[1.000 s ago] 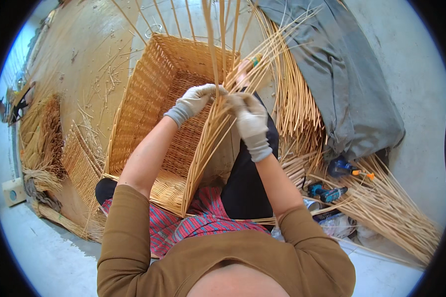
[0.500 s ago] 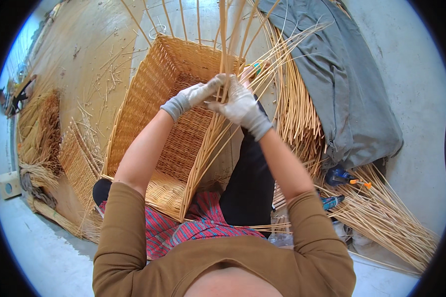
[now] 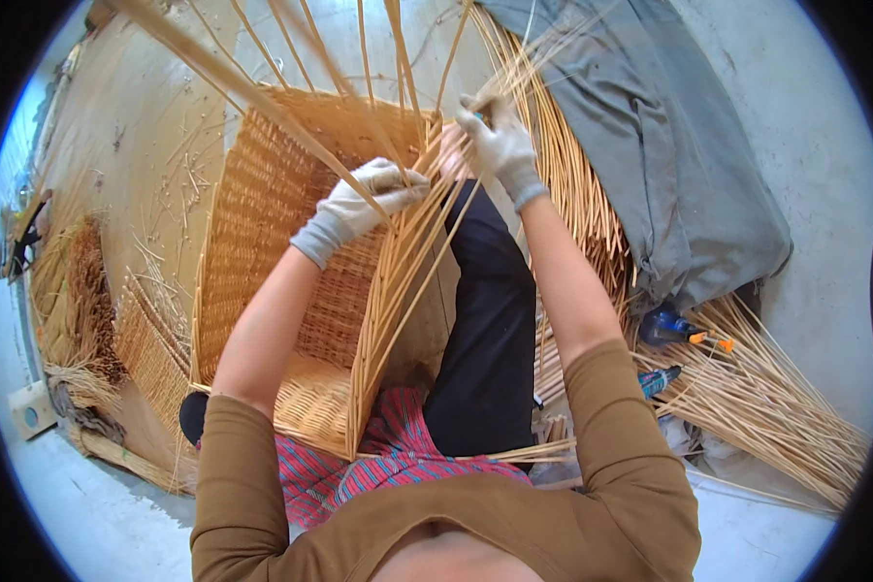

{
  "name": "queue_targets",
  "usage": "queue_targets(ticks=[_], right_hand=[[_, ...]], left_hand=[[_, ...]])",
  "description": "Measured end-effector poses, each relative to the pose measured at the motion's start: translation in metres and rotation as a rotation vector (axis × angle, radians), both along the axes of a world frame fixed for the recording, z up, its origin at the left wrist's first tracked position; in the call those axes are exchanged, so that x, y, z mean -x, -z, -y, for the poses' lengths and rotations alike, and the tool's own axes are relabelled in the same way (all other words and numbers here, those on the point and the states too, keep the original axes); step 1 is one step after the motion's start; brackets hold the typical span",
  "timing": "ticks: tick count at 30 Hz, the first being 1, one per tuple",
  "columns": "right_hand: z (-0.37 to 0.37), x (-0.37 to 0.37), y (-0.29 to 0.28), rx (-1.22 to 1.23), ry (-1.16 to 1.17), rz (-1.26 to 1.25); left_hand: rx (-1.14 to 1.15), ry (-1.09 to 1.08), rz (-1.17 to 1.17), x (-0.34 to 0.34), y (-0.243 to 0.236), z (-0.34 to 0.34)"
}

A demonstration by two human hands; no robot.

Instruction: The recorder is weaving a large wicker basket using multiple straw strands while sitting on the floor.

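Now the hands have drawn apart: the right hand (image 3: 500, 145) has lifted beyond the wicker basket's (image 3: 262, 252) far rim, gripping upright willow stakes (image 3: 412, 242), while the left hand (image 3: 373, 194) stays closed around the same bundle just above the basket's near wall.

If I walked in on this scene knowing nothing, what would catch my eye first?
Most likely the big half-woven wicker basket in the middle, its long pale upright rods fanning toward the camera. Two gloved hands work those rods: the left hand grips a bundle, the right hand pinches strands higher up. A grey cloth lies at upper right.
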State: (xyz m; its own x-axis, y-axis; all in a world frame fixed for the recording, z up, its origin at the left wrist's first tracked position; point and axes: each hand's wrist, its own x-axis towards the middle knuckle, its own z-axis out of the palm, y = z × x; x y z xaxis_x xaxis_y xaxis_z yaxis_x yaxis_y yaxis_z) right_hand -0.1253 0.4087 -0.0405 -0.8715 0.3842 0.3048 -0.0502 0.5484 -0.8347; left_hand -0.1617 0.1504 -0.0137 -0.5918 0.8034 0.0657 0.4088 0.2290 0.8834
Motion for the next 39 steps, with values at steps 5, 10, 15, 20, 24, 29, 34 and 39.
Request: queue_targets(ticks=[5, 10, 15, 20, 24, 29, 34, 39], right_hand=[[0.002, 0.008, -0.065, -0.903, -0.051, 0.637], [0.035, -0.024, -0.037, -0.132, 0.271, -0.391], [0.066, -0.059, 0.017, 0.984, 0.172, -0.158], [0.041, -0.069, 0.061, 0.189, 0.229, 0.186], [0.001, -0.069, -0.025, 0.227, -0.23, 0.348], [0.012, -0.057, -0.04, 0.802, -0.154, -0.113], [0.069, -0.03, -0.095, -0.012, -0.222, -0.451], [0.074, 0.013, -0.101, -0.741, -0.222, 0.061]], left_hand=[[0.08, 0.016, 0.274, 0.007, 0.002, 0.008], [0.02, 0.001, 0.443, 0.006, 0.01, 0.013], [-0.051, 0.008, 0.661, 0.01, 0.002, 0.015], [0.007, 0.107, 0.437, 0.017, -0.001, 0.001], [0.047, 0.144, 0.381, 0.018, -0.007, 0.01], [0.014, 0.127, 0.443, 0.019, 0.005, 0.015], [0.017, 0.046, 0.065, -0.004, 0.005, 0.02], [-0.095, -0.187, -0.241, -0.011, -0.001, 0.003]])
